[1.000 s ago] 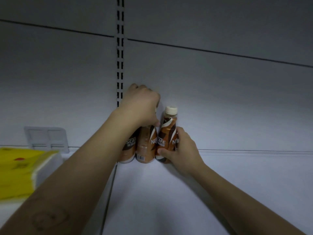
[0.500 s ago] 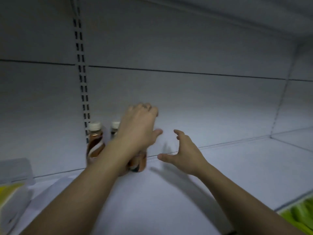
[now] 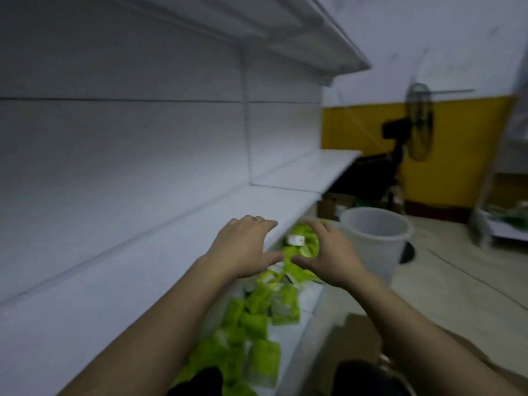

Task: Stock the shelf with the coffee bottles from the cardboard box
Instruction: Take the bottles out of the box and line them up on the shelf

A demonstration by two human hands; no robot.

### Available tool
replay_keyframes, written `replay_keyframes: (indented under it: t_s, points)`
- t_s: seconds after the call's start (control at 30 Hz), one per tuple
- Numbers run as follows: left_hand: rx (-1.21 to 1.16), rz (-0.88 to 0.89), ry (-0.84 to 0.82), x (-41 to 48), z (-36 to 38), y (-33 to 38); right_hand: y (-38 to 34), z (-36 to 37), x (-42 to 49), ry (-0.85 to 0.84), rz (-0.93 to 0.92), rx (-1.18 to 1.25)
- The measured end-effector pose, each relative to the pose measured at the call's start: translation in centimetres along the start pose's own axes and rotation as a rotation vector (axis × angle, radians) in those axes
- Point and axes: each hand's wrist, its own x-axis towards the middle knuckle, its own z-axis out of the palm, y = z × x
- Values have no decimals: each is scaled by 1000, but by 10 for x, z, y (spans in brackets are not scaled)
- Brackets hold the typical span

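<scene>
My left hand [image 3: 245, 247] hovers over the front edge of the white shelf [image 3: 137, 270], fingers spread and holding nothing. Beside it, my right hand [image 3: 331, 255] is also open and empty, above the green packets on the lower shelf. The two hands are close together, thumbs nearly touching. No coffee bottle is in view. A brown cardboard box [image 3: 363, 330] shows partly at the lower right, beside my right forearm; its contents are hidden. The picture is blurred by motion.
Green packets [image 3: 257, 318] lie along the lower shelf. A white bucket [image 3: 377, 241] stands on the floor to the right, a fan [image 3: 418, 121] behind it by the yellow wall. Another cardboard box [image 3: 334, 204] sits beyond the shelf end. An upper shelf [image 3: 328, 38] overhangs.
My view has swung right and down, away from the coffee bottles at the shelf's back, which left the frame. Both hands have let go and drawn back to the shelf's front edge.
</scene>
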Motion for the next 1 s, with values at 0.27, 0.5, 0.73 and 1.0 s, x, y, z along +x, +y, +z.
replay_keyframes:
  t_s: [0.27,0.5,0.73,1.0]
  points:
    - [-289,141,-318,70,154,110,178,28,-61,-89,476,-50]
    - [-428,191,-533,117,260,161,274,68,-81,-342,855,43]
    - [-706,131,-796,144,349,183,318,77,-46,-507,984,-55]
    - [-756,166,-1025,121,449,213,362,155,-92,-788,1248,44]
